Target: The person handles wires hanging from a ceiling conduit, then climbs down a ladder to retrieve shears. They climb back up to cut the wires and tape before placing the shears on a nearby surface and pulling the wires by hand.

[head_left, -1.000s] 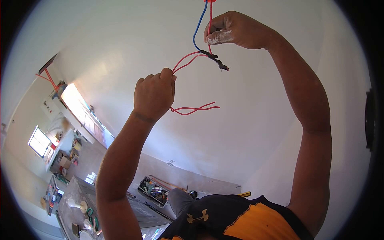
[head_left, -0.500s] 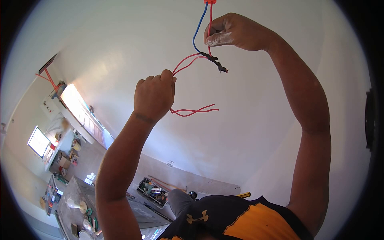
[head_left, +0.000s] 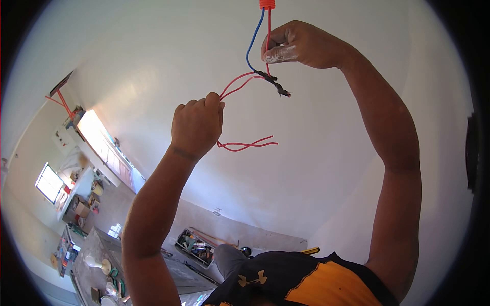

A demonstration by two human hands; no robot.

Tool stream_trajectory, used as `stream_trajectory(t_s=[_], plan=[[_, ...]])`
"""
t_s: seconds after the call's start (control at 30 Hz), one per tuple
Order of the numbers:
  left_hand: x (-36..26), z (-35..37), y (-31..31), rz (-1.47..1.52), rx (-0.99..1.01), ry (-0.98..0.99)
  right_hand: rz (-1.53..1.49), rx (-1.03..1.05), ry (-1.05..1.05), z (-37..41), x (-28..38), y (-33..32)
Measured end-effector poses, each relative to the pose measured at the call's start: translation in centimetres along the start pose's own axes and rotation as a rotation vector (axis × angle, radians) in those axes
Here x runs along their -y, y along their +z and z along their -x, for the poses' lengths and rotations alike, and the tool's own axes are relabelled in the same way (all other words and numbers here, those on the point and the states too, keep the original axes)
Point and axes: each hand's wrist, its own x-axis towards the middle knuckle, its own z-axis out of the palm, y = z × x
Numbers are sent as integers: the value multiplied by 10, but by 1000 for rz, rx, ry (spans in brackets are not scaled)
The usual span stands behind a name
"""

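Closed around two thin red wires [head_left: 240, 80], my left hand [head_left: 196, 122] is raised at the centre left. Their loose ends [head_left: 250, 145] stick out below the fist, crossing each other. My right hand [head_left: 301, 45], with white powder on its thumb, pinches the red wire [head_left: 269, 28] that hangs from an orange corrugated conduit [head_left: 267, 4] at the top. A blue wire [head_left: 251, 46] comes down from the same conduit, apart from my fingers. Black tape [head_left: 272, 81] wraps the joint where these wires meet, and its tip shows a bit of bare copper.
A smooth white wall [head_left: 326, 153] lies behind the wires. Below stand a crate of tools [head_left: 196, 247] and a dusty table [head_left: 92, 245] with a light bulb [head_left: 94, 262] on it. A doorway [head_left: 102, 137] and a window [head_left: 49, 182] are at the left.
The conduit, the wires and both hands sit slightly lower in view. My grip on the wires looks the same in both frames.
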Motion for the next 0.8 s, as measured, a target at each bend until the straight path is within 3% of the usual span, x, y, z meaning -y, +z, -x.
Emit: stream_trajectory(t_s=[0.8], plan=[[-3, 2, -11, 22, 56, -10, 5, 2, 4, -3, -3, 1]])
